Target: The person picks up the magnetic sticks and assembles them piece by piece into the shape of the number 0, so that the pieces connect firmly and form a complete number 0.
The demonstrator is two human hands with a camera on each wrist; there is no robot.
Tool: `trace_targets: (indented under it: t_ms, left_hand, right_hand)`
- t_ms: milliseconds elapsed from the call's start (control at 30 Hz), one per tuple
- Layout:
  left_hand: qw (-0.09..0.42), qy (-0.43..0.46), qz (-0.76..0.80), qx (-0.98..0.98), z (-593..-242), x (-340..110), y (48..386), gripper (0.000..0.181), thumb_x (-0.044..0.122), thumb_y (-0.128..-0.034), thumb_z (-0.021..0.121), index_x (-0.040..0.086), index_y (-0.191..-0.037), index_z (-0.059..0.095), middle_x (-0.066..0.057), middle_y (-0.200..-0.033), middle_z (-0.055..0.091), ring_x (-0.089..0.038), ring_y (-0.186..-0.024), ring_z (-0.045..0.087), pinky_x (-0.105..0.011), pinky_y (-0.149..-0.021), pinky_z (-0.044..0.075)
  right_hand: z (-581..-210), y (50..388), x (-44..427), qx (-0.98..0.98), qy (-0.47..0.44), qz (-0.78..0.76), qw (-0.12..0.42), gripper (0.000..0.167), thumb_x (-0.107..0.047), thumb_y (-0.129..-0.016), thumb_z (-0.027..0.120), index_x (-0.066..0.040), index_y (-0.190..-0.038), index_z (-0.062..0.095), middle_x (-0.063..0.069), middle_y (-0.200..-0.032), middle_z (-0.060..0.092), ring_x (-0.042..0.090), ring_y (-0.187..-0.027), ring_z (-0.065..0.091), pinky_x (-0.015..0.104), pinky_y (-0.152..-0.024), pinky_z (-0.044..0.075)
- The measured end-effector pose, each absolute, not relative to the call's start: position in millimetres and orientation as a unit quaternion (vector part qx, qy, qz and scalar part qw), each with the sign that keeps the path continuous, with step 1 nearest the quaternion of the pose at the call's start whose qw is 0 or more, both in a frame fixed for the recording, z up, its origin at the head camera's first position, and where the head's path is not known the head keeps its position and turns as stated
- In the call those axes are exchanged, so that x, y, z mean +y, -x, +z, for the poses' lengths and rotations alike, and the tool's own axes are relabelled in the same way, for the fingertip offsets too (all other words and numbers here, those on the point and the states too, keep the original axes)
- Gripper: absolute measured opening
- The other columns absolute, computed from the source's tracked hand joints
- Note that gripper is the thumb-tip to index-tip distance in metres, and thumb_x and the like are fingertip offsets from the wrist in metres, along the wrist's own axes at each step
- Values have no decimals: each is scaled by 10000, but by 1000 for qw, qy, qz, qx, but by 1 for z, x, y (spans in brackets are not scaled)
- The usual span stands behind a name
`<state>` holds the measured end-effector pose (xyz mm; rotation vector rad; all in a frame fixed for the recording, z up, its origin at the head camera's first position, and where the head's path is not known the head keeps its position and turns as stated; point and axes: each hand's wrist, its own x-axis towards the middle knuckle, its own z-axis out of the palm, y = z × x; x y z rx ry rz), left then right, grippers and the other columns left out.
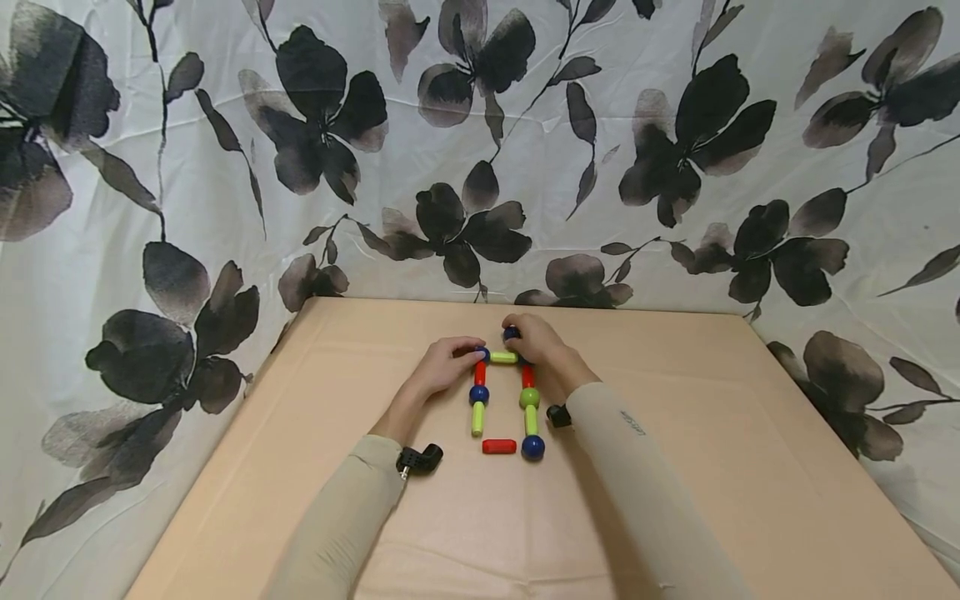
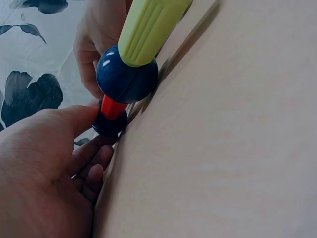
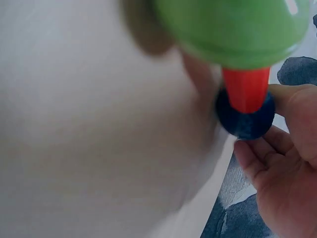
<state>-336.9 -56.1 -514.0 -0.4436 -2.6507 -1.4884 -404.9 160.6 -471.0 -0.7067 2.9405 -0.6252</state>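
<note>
A frame of toy building rods and balls lies on the table. My left hand (image 1: pixel 442 367) pinches the blue ball (image 1: pixel 482 354) at its far left corner; the left wrist view shows thumb and fingers around that ball (image 2: pixel 109 123). My right hand (image 1: pixel 543 346) holds another blue ball (image 1: pixel 512 333) at its fingertips, just beyond the far yellow-green rod (image 1: pixel 504 357). The far right corner ball is partly hidden under that hand. A red rod (image 3: pixel 246 89) joins the corner ball to a green ball (image 3: pixel 237 29). On the left side, a blue ball (image 1: pixel 479 393) carries a yellow-green rod (image 1: pixel 477 419).
A loose red rod (image 1: pixel 498 447) lies across the near side, beside the blue ball (image 1: pixel 533 447) at the near right corner. The tan tabletop (image 1: pixel 675 400) ends at a back edge against a floral cloth (image 1: pixel 570 167).
</note>
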Motion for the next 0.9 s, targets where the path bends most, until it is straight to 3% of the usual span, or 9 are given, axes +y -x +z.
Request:
trace_targets:
  t_ms: [300,467,700,900]
  left_hand:
    - [31,136,-490,-860,-513,-56,338,351,314,-1032,667,140,-1335,712,-38,-1300,716,-256,-1254,614,-464,-1147,446]
    - [32,135,-486,-863,-514,-56,338,343,310,-1032,668,148,-1330,716,-27,-1285,721,-250,-1226,613,-464,-1139,449]
    - [33,144,-488,-860,-516,-56,337,361,301,-1033,667,127,-1346,704,-32,-1298,722,-254,-1245,616,-474,-1148,441]
    - [35,147,-487,-860,-517,-58,335,348,292,-1039,657,127,-1342,706,-38,-1291,721,-252,-1238,622,-466,-1140,450]
  right_hand:
    - [-456,392,178,915,245,-319,-6,414,-183,-997,694,-39,-1371,592,157,-1241,647,301,-1073,604,429,-984,558]
    - [-447,373,186,885,271,-377,-4,345,-236,-972,737,-71,-1261,644,113,-1083,647,270,-959,577,331,-827,551]
    - [-448,342,195,837,360,-395,117,245,-221,-944,774,-118,-1155,703,47,-1014,677,234,-902,579,297,-797,518]
    - [-444,318,191,796,411,-363,256,359,-167,-882,836,-71,-1198,694,44,-1040,705,243,-955,635,332,-881,558]
